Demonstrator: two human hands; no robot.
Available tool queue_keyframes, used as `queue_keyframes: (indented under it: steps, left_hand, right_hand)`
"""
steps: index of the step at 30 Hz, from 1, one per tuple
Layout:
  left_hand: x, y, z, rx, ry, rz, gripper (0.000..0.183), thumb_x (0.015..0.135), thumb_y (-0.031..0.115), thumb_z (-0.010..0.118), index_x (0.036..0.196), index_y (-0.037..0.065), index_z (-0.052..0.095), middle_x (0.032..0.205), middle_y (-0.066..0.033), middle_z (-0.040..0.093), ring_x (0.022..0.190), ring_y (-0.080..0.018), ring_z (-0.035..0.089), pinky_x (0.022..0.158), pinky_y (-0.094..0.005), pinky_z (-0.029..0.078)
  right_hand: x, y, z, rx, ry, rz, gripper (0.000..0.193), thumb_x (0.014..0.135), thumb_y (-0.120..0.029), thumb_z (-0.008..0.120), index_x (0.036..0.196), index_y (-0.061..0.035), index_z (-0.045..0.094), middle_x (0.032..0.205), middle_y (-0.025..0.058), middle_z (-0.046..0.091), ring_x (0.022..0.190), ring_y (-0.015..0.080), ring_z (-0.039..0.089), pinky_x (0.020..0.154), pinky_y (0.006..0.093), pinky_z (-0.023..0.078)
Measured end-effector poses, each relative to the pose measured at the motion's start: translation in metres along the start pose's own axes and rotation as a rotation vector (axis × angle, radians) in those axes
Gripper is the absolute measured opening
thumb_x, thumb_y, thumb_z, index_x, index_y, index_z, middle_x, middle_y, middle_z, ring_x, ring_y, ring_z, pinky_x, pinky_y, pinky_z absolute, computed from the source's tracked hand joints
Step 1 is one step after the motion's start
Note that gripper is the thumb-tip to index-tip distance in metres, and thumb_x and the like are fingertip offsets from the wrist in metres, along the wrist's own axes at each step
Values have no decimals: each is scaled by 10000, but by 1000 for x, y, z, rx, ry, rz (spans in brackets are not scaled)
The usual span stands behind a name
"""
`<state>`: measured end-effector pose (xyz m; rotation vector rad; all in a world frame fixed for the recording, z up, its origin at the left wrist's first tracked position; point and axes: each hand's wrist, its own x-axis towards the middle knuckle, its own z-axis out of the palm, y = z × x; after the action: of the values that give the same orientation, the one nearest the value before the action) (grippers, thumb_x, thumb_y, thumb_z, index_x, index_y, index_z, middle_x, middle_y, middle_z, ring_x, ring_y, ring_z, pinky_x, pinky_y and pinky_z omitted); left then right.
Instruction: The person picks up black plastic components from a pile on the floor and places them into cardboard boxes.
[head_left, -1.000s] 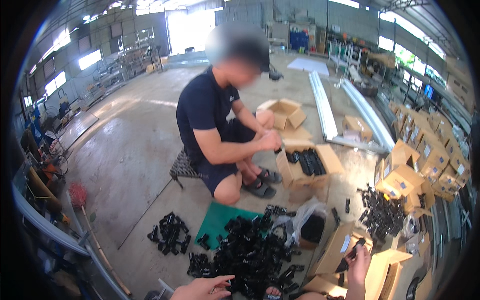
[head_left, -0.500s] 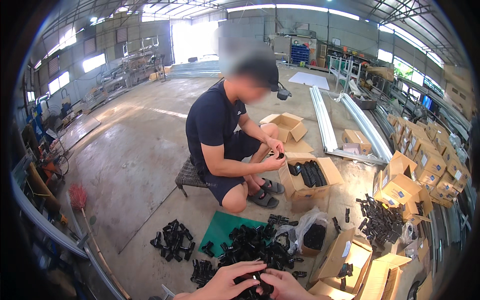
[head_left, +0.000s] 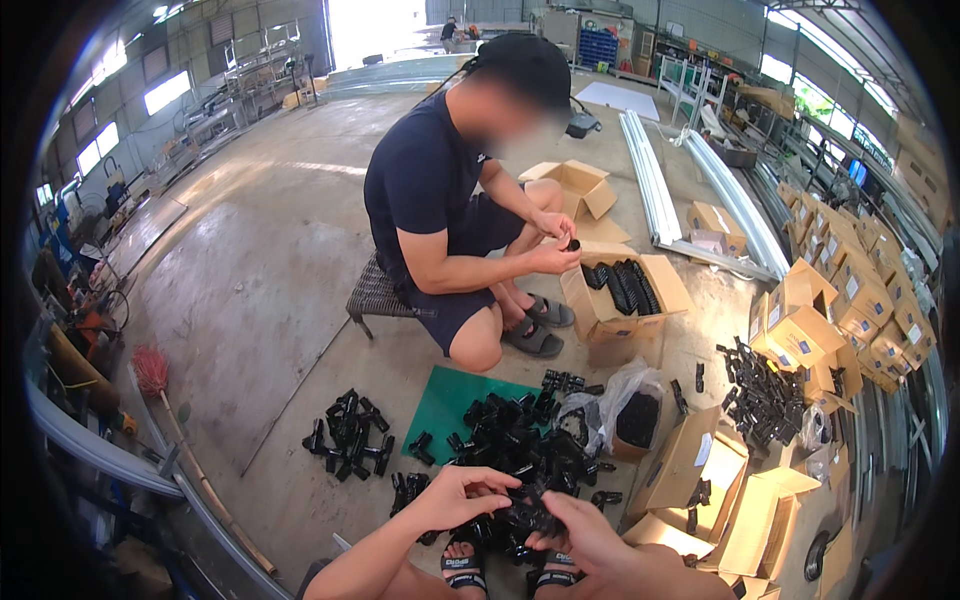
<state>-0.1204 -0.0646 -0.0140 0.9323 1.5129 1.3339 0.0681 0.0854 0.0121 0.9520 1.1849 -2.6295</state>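
Low in front of me, my right hand [head_left: 585,530] grips a black plastic pipe fitting [head_left: 532,516] between thumb and fingers. Just left of it, my left hand [head_left: 462,498] has its thumb and fingertips drawn together in a pinch. Whatever sits in that pinch is too small and dark to make out against the black parts behind. Beyond both hands spreads a heap of black fittings [head_left: 505,430], partly on a green sheet [head_left: 432,398]. A smaller pile of such fittings [head_left: 348,437] lies on the floor to the left.
A co-worker [head_left: 430,200] on a low woven stool [head_left: 372,290] handles a small black part by an open carton [head_left: 640,325] of black pieces. Open boxes [head_left: 690,465] and more black parts [head_left: 760,390] lie right, near stacked cartons [head_left: 865,285]. A broom [head_left: 185,450] lies left.
My hands have come up a little and drawn apart, and the black fitting now shows in my right hand. The view has tipped down, bringing my sandalled feet into sight.
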Motion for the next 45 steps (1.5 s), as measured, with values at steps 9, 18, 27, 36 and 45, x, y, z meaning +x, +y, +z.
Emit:
queue_keyframes:
  steps: [9,18,27,36,45]
  left_hand:
    - [10,-24,35,-397,-296,-170,235,980,3,600,1129,40,422,1094,-60,609,1021,-169,683,869,-297,583]
    - [27,-8,49,-401,-298,-217,457,1032,225,580,1410,24,422,1217,-109,598,1114,-195,616,930,-374,561]
    - [24,12,53,-405,-147,-261,313,1019,255,606,1200,49,453,923,-81,685,758,-102,612,568,-216,459]
    - [20,6,58,-559,-23,-268,474,1100,376,372,1472,83,351,1091,-78,606,944,-157,612,832,-307,530]
    - [24,16,64,-843,16,-167,450,1091,245,422,1487,33,391,1367,-124,571,1266,-264,576,1033,-416,505]
  right_hand:
    - [9,-22,-14,-337,173,-255,330,1045,-255,551,1243,8,568,860,83,647,635,137,661,531,247,522]
    - [11,-25,-20,-533,229,-434,347,996,-206,638,1242,33,587,932,65,677,734,84,622,598,242,497]
    - [10,-18,-34,-430,277,-557,258,979,-151,651,1160,10,564,1019,62,699,848,70,613,761,233,504]
    - [-2,-29,-29,-187,239,-626,303,983,-91,609,1232,-41,444,1209,169,666,1004,186,680,802,289,551]
    - [-6,-39,-28,-132,239,-616,322,928,-36,678,1181,-26,478,1226,160,665,1018,147,646,868,290,534]
